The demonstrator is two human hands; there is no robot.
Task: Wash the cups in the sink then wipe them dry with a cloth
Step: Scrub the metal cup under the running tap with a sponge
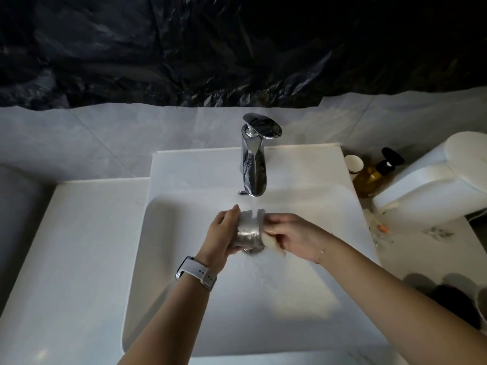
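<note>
A shiny metal cup (249,229) lies on its side over the white sink (184,259), under a thin stream of water from the chrome tap (253,164). My left hand (222,233) grips the cup's base end, a white watch on its wrist. My right hand (292,237) holds a pale sponge or cloth (272,245) against the cup's open end, its fingertips at the rim. Several more cups (448,293) stand dimly at the lower right on the counter, partly cut off by my right forearm.
A paper cup (353,164) and an amber pump bottle (374,175) stand right of the tap. A white toilet (432,177) is at the far right. Small scraps (382,229) lie on the right counter. A white counter (73,259) extends left of the basin.
</note>
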